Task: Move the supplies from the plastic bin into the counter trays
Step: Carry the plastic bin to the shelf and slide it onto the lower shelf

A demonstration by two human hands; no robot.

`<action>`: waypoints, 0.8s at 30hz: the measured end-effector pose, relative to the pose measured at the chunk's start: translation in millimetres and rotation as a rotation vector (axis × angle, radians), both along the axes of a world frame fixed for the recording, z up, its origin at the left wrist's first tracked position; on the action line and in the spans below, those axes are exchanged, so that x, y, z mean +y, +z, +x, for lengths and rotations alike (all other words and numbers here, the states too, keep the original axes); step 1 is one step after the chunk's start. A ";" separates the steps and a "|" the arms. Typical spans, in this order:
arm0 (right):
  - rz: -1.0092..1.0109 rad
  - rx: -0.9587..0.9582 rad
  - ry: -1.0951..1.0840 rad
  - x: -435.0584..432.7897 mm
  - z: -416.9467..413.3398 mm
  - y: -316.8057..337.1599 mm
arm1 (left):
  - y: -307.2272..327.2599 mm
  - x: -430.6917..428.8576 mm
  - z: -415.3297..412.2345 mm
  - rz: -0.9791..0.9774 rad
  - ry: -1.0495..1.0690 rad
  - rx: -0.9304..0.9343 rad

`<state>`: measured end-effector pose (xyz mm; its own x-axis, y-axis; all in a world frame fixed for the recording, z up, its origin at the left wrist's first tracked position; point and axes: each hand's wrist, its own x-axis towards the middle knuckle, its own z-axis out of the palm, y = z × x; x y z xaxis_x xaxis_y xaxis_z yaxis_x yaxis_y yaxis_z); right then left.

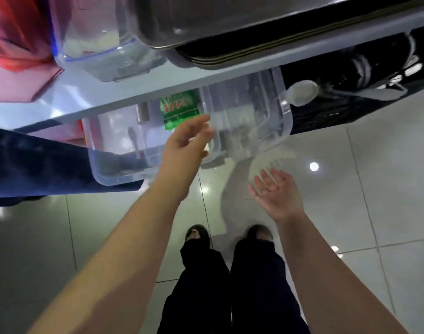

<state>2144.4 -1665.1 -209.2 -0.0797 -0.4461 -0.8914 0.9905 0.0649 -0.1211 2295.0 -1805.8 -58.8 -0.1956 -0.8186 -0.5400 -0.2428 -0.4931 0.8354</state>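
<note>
While right grip (pixel 276 196) hovers flat-palmed, left grip (pixel 186 143) overlaps plastic bin (pixel 114 169) rim.

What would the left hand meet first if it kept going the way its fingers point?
Probably the clear plastic bin: the left hand has its fingertips at the bin's near wall. The green packet lies just left of that line. Depth is blurry.

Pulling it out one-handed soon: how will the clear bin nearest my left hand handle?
Likely light: the clear bin looks thin-walled, with few things showing through. Its glossy walls may slip, so the left hand should probably hook the rim.
</note>
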 end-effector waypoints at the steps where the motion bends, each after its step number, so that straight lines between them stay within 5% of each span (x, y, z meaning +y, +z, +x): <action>1: -0.017 -0.039 0.015 0.0 -5.1 -6.0 | -2.8 -0.7 -23.6 0.104 -0.044 0.055; 4: -0.065 -0.108 0.047 -2.3 -11.6 -30.1 | -19.6 -0.9 -89.2 0.316 -0.189 0.085; 9: -0.105 -0.287 -0.042 -12.3 -6.3 -80.0 | -56.1 -2.5 -152.6 0.197 -0.246 -0.164; 16: -0.150 -0.393 -0.106 -53.9 11.9 -155.4 | -74.1 -11.4 -138.3 0.002 -0.254 -0.276; 19: -0.166 -0.403 -0.172 -75.5 20.9 -182.5 | -68.5 -15.4 -109.5 0.100 -0.284 -0.275; 24: -0.188 -0.391 -0.012 -121.9 38.1 -207.8 | -68.2 -27.2 -111.5 0.052 -0.311 -0.199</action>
